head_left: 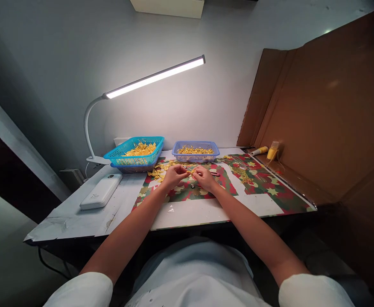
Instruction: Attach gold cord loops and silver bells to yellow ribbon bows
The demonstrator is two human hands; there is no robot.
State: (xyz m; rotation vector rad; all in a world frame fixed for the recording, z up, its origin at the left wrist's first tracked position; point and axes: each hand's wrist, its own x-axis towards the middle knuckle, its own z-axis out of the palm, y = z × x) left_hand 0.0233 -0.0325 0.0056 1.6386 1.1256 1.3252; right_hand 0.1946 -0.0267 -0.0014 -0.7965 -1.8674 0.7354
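- at lower centre, the front strip of the white surface (187, 215) lies nearest, with a patterned sheet (179, 196) across it.
- at centre left, a white power bank (101, 192) rests on the surface, apart from the work.
- just below the hands, at the middle of the frame, a small shiny thing (192, 186) lies on the sheet; too small to name.
- at the middle of the frame, the left grip (176, 175) and right grip (204, 177) meet, fingertips pinching a small yellow piece (191, 172) between them; this one seems part-way through handling, not set down.
- beside the right grip, a pink-edged tool (215, 174) lies partly hidden.
- left of the hands, loose yellow strips (156, 175) lie on the sheet; right of centre, a tangle of golden strands (245, 175).
- beyond, a teal basket (126, 160) at centre left and a purple basket (196, 158) at centre each hold many yellow pieces, so plenty seems left or gathered; which are done, i cannot tell.
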